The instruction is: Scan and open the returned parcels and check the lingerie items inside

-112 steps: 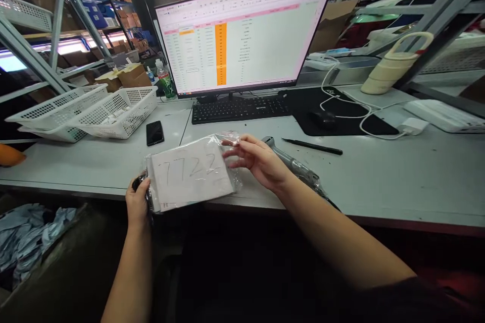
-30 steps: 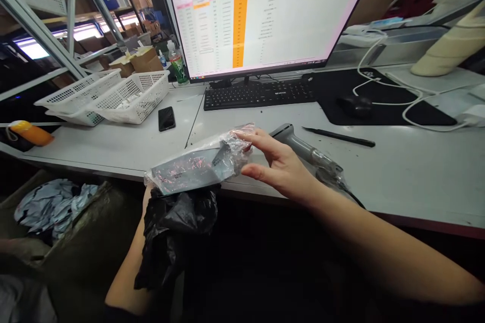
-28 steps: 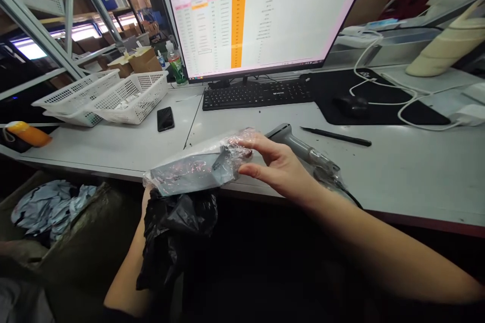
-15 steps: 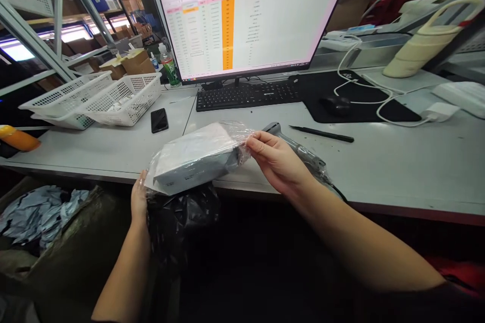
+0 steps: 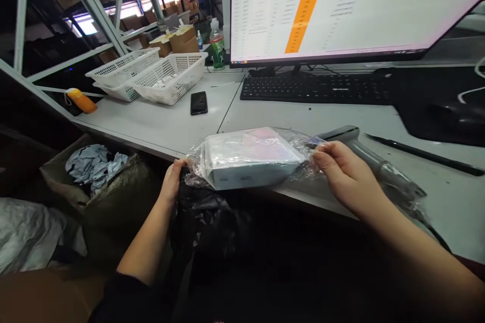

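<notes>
A white and pale blue box [image 5: 250, 154] lies inside a clear plastic bag [image 5: 195, 164] at the table's front edge. My right hand [image 5: 343, 169] pinches the bag's gathered right end between thumb and fingers. At the other end my left hand [image 5: 174, 176] is closed on the plastic, its fingertips partly hidden. Below the box hangs a black plastic bag [image 5: 212, 222], close to my left hand; whether that hand also grips it I cannot tell. Just behind my right hand is a grey barcode scanner [image 5: 382, 166], seemingly wrapped in clear film.
A black pen [image 5: 424, 154], keyboard [image 5: 314, 88] and phone [image 5: 199, 103] lie on the white table [image 5: 159, 128]. Behind them stands a monitor [image 5: 341, 10]. White baskets [image 5: 172, 81] and a green-labelled bottle [image 5: 217, 45] are farther back. A sack [image 5: 113, 202] holding crumpled plastic stands lower left.
The view has swung left and closer to the table. The bagged box has levelled out, and its top now faces me more. Both hands keep their hold on the bag's ends.
</notes>
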{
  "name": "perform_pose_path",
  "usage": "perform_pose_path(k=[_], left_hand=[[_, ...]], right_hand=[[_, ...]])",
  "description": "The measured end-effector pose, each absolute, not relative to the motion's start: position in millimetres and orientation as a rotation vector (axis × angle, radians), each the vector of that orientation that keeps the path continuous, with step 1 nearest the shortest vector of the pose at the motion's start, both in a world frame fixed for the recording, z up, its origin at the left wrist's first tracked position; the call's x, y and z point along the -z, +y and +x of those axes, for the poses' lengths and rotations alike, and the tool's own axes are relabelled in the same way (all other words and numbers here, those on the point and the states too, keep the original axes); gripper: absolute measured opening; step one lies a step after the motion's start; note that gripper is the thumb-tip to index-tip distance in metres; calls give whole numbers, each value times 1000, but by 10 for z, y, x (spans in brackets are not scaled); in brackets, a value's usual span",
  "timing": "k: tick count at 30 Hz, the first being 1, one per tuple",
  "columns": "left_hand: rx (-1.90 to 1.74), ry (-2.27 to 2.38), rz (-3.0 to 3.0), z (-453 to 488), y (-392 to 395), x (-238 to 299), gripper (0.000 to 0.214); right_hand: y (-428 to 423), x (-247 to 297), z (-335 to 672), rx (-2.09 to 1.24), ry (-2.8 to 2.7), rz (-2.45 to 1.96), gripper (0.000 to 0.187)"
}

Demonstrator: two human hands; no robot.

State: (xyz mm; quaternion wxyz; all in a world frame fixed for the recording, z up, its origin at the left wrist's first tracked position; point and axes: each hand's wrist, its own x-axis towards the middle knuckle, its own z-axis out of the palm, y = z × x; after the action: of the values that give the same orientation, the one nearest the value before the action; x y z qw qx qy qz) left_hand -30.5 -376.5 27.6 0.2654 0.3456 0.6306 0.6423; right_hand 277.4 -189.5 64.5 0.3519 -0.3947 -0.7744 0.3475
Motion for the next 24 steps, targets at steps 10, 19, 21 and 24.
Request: perform_pose_path(k=[10,19,21,24], left_hand=[[-1671,1542,780,-122,-4010,-101,62],[-1940,1937,1006,-134,-4025,-37,24],[-1988,1788,1017,-143,-4059,-54,21],[-2037,1559,934,-148,-4103,-124,27]], right_hand=[[-2094,-457,2835,-1150,-2087,-990,43],[-2044,-548,2927,-1126,-2228,-1059,35],[-2046,-597,2936,-1166,-2231,-1074,38],[-2082,-658,2949,-1214,-2209,-1071,40]])
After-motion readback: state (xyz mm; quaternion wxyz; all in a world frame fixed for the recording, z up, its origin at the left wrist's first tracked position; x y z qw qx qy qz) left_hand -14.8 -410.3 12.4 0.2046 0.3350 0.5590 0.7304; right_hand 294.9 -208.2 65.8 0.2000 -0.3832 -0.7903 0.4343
